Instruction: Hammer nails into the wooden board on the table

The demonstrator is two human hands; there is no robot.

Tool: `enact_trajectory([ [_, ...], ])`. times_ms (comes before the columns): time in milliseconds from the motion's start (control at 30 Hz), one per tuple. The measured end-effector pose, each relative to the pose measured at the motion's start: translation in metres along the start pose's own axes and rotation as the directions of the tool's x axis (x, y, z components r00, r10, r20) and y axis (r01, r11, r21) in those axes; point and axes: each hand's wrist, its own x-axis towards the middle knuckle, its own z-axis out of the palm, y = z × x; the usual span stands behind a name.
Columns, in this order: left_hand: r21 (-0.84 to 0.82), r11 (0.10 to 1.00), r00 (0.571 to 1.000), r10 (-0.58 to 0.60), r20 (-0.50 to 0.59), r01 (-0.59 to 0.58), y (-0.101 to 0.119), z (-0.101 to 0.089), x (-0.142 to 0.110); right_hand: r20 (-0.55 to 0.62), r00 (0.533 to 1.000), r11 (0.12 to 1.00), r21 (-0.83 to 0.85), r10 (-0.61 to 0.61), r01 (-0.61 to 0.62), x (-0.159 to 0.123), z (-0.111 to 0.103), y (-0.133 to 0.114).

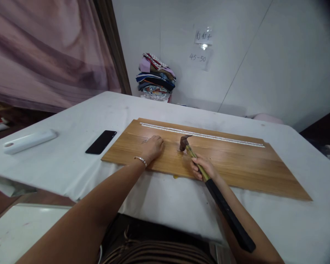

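Observation:
A long wooden board point(236, 165) lies on the white-covered table point(71, 172). My right hand point(202, 168) is closed round the shaft of a claw hammer point(186, 142), high up near the head; the head rests on the board and the black grip runs back along my forearm. My left hand point(153, 146) rests on the board to the left of the hammer head, fingers curled, a bracelet on the wrist. A few small metal nails point(145, 140) lie just left of its fingertips. A thin pale strip point(203, 135) runs along the board's far edge.
A black phone point(101, 142) lies face down left of the board. Further left is a white oblong case point(30, 140). A pile of folded clothes point(156, 79) stands against the white wall at the back. A pink curtain point(44, 51) hangs at the left.

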Motion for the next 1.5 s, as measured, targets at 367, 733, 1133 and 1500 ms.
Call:
enact_trajectory([
  [367,0.026,0.999,0.999,-0.027,0.017,0.027,0.008,-0.014,-0.003,-0.002,1.000,1.000,0.009,0.029,-0.029,0.000,0.005,-0.007],
  [733,0.023,0.999,1.000,-0.024,-0.001,0.024,0.002,-0.009,-0.002,-0.008,1.000,1.000,-0.002,0.025,-0.025,0.002,0.006,-0.004],
  [1133,0.001,1.000,1.000,-0.004,-0.006,0.004,0.000,-0.011,-0.002,-0.016,1.000,1.000,0.016,0.021,-0.020,-0.001,0.011,-0.011],
  [1500,0.033,0.999,1.000,0.007,0.001,-0.007,-0.002,-0.008,-0.002,-0.047,0.999,1.000,0.018,0.024,-0.023,0.001,0.008,-0.008],
])
